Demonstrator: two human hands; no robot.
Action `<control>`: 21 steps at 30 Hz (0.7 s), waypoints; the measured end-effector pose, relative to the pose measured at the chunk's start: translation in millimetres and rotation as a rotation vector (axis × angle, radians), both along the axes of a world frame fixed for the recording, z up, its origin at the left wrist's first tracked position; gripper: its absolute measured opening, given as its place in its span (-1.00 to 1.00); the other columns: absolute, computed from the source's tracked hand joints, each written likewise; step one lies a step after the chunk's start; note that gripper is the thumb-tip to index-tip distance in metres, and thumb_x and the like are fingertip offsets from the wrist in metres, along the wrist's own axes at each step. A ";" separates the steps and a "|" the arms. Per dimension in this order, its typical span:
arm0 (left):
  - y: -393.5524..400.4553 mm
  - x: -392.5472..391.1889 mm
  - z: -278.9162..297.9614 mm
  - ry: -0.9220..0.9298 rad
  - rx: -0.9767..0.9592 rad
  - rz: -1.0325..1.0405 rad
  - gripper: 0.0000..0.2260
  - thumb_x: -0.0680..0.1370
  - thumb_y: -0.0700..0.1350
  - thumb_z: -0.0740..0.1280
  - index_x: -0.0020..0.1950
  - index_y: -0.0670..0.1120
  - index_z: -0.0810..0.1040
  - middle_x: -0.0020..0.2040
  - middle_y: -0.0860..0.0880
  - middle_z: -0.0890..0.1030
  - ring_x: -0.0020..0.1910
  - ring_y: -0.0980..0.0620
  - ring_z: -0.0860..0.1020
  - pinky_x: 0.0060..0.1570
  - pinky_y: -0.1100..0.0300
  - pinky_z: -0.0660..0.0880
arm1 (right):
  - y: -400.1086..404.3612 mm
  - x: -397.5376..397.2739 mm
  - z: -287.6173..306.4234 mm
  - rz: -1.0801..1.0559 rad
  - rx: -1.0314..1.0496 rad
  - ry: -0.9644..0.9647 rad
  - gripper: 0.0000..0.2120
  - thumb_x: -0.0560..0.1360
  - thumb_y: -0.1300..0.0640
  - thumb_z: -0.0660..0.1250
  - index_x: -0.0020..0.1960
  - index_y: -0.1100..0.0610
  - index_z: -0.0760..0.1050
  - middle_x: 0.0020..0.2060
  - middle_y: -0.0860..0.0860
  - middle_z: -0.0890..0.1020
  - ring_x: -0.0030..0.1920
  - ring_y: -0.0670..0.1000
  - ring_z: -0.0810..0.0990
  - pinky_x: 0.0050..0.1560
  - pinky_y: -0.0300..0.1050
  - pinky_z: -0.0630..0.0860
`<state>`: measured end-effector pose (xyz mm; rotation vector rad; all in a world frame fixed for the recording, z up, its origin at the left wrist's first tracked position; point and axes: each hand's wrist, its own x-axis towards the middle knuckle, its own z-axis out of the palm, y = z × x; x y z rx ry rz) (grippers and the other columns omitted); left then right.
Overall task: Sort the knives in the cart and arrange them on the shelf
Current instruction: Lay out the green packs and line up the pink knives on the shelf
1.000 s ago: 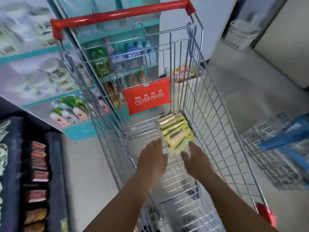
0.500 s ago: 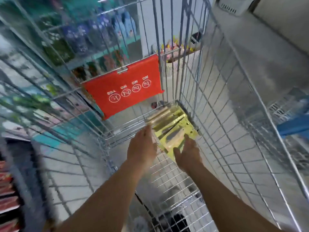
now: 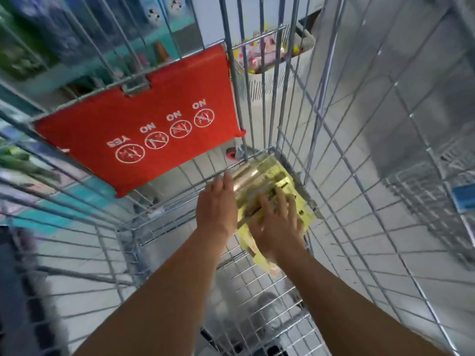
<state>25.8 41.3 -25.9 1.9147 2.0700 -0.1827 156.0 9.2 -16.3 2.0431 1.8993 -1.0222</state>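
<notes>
A stack of knives in yellow-green blister packs (image 3: pixel 267 181) lies on the wire floor of the shopping cart (image 3: pixel 341 176), in its far right corner. My left hand (image 3: pixel 218 201) is at the stack's left edge with straight fingers touching it. On top of the packs my right hand (image 3: pixel 277 224) lies with fingers spread, covering the near half. A loose yellow pack (image 3: pixel 262 258) sticks out under my right wrist. Motion blur hides the knives' details.
A red child-seat flap (image 3: pixel 144 134) with YES/NO signs hangs on the cart's far end. Store shelves with bottles (image 3: pixel 51 34) stand beyond on the left. A white basket of small goods (image 3: pixel 280 70) sits past the cart, over grey tiled floor (image 3: pixel 385 86).
The camera has dropped lower into the cart. Both hands have moved forward: the left from above the floor to the stack's edge, the right onto the top of the packs.
</notes>
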 end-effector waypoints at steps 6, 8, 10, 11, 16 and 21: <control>-4.0 -1.5 -7.0 0.046 0.020 -0.018 -0.43 0.58 -0.16 0.22 0.53 -0.15 0.04 0.40 -0.12 0.35 0.34 -0.14 0.29 0.28 0.09 0.29 | -31.4 14.2 -9.3 0.129 0.051 -0.040 -0.30 0.54 -0.17 0.09 0.54 -0.18 -0.23 0.51 -0.11 -0.34 0.47 0.05 -0.46 0.47 0.14 -0.26; -19.4 -0.9 -4.8 0.047 0.019 -0.002 -0.45 0.57 -0.12 0.23 0.50 -0.16 0.09 0.38 -0.12 0.36 0.32 -0.12 0.31 0.29 0.11 0.27 | -43.6 23.2 -9.7 0.217 0.025 -0.049 -0.28 0.55 -0.12 0.10 0.54 -0.13 -0.26 0.51 -0.11 -0.34 0.46 0.02 -0.49 0.46 0.07 -0.35; -41.4 0.4 -2.8 0.028 -0.011 0.029 -0.42 0.56 -0.08 0.27 0.50 -0.15 0.10 0.36 -0.11 0.35 0.32 -0.09 0.32 0.29 0.13 0.28 | -54.3 30.4 -9.4 0.270 0.003 -0.012 -0.27 0.56 -0.06 0.14 0.56 -0.10 -0.24 0.52 -0.14 -0.31 0.45 -0.01 -0.50 0.45 0.04 -0.38; -53.8 1.3 -2.3 0.013 -0.034 0.052 -0.41 0.55 -0.05 0.28 0.50 -0.14 0.11 0.36 -0.10 0.35 0.32 -0.08 0.32 0.29 0.14 0.28 | -59.1 33.1 -8.3 0.279 0.004 0.023 -0.29 0.56 -0.03 0.14 0.56 -0.09 -0.20 0.52 -0.16 -0.27 0.45 -0.03 -0.49 0.49 0.06 -0.35; -107.8 10.0 2.6 -0.067 -0.139 0.140 -0.49 0.54 0.09 0.26 0.37 -0.15 0.21 0.28 -0.13 0.37 0.23 -0.05 0.36 0.20 0.17 0.34 | -90.9 37.2 -3.1 -0.059 0.145 0.066 -0.31 0.53 -0.14 0.12 0.57 -0.08 -0.11 0.56 -0.08 -0.05 0.54 -0.03 -0.20 0.53 0.10 -0.10; -110.0 11.2 -0.6 -0.360 -0.125 0.297 -0.53 0.48 0.01 0.32 0.26 -0.20 0.29 0.20 -0.16 0.41 0.13 -0.11 0.45 0.07 0.01 0.51 | -105.6 37.3 -3.4 -0.568 -0.028 -0.023 -0.05 0.45 -0.25 0.28 0.55 0.04 -0.25 0.54 0.05 -0.12 0.54 0.09 -0.15 0.51 0.16 -0.07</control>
